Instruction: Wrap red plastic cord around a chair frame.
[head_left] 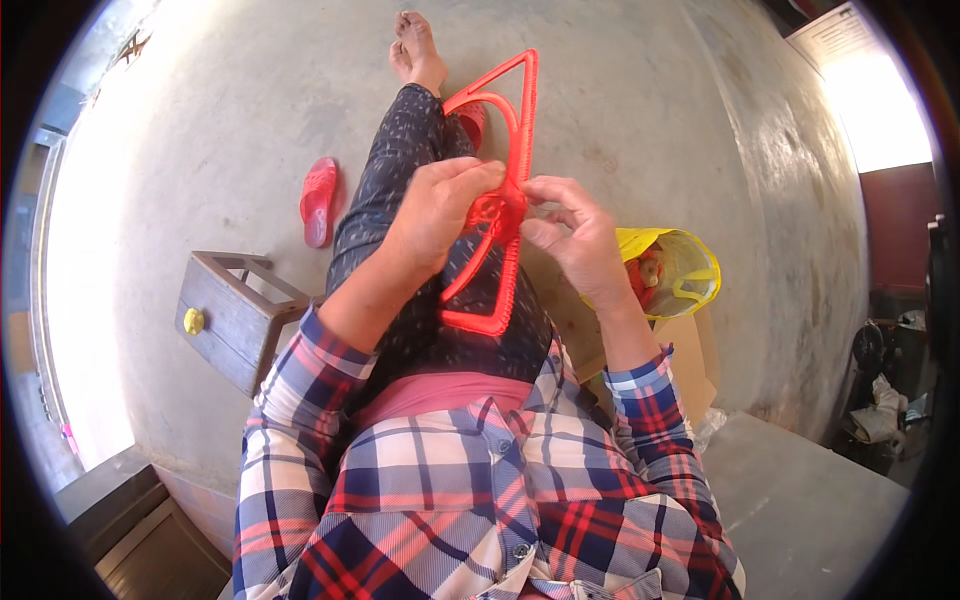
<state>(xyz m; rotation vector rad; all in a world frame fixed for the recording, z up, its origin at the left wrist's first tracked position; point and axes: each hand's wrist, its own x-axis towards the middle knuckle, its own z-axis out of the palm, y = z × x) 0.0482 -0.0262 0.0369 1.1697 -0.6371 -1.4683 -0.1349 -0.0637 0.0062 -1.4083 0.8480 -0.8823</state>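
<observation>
A bright red openwork frame (515,270), with straight ribbed edges and curved inner bars, rests above my lap. My left hand (440,210) grips it near its middle, thumb and fingers closed on a bunched red part (497,208) there. On the frame's right side is my right hand (578,240), its fingers bent and drawn together, with the fingertips at the ribbed edge by the bunched part. Whatever those fingertips pinch is too small to make out.
Right of my legs stands an open yellow bag (690,270) with red pieces inside, beside cardboard (690,355). A wooden stool (235,315) with a small yellow thing (193,321) on it stands left. A red slipper (319,202) lies on the concrete floor (250,100).
</observation>
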